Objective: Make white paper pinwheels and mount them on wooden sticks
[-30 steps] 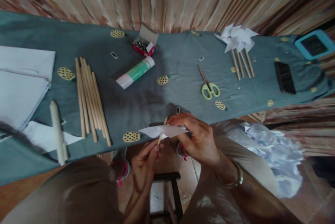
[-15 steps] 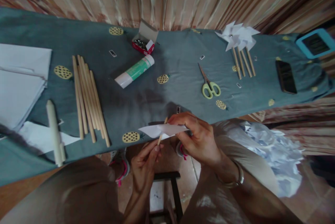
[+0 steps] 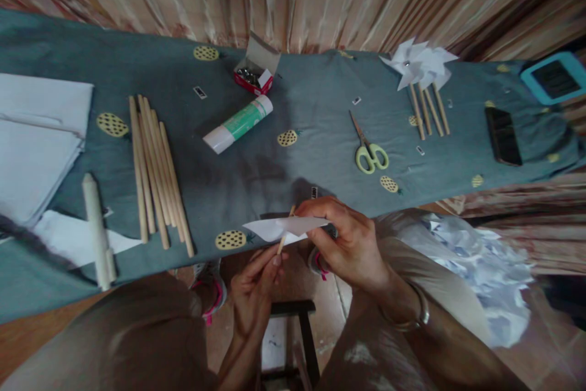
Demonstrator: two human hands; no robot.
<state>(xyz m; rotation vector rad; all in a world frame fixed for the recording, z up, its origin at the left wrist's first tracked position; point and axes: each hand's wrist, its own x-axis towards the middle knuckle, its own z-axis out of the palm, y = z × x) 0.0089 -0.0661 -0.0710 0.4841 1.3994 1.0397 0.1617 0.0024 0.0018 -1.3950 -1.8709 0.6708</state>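
Just in front of the table's near edge, my left hand (image 3: 254, 287) pinches a thin wooden stick (image 3: 281, 246) between thumb and fingers. A white paper pinwheel (image 3: 268, 230) lies across that stick, seen nearly edge-on. My right hand (image 3: 350, 247) grips the pinwheel's right side, thumb below and fingers above. The stick's upper end shows a little past the paper. Part of the pinwheel is hidden behind the right fingers.
On the cloth-covered table (image 3: 315, 141) are wooden sticks (image 3: 158, 177), a glue stick (image 3: 238, 124), a box of metal pins (image 3: 251, 77), scissors (image 3: 370, 156), finished pinwheels (image 3: 421, 68), a phone (image 3: 503, 135), a utility knife (image 3: 97, 232) and paper (image 3: 36, 159). A bag of scraps (image 3: 485, 275) stands right.
Both hands keep the same hold on the stick and pinwheel. Only the camera view has shifted very slightly, moving the table things a little to the right in the picture.
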